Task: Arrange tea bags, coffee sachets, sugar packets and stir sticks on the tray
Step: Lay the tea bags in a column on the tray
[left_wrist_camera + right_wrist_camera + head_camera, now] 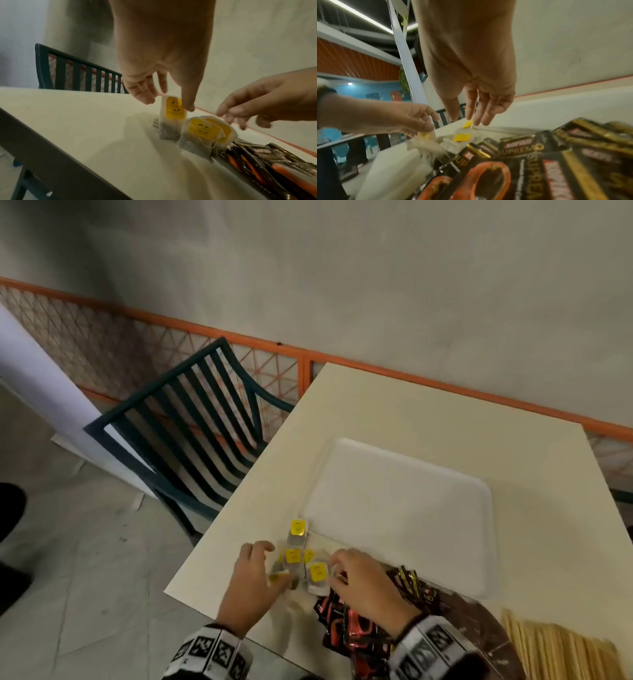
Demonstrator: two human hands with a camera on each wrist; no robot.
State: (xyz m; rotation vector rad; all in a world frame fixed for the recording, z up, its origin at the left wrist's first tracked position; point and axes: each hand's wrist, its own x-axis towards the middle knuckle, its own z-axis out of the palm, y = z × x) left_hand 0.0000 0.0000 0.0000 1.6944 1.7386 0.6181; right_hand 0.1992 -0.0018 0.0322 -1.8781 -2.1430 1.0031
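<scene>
The stir sticks (561, 652) and coffee sachets (356, 635) run off the head view's bottom edge.

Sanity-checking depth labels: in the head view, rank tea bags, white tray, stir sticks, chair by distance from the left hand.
1. Tea bags, touching the left hand.
2. White tray, ahead and to the right.
3. Chair and stir sticks: both far, too close to call.

One tray (404, 494), two hands (248, 580)
</scene>
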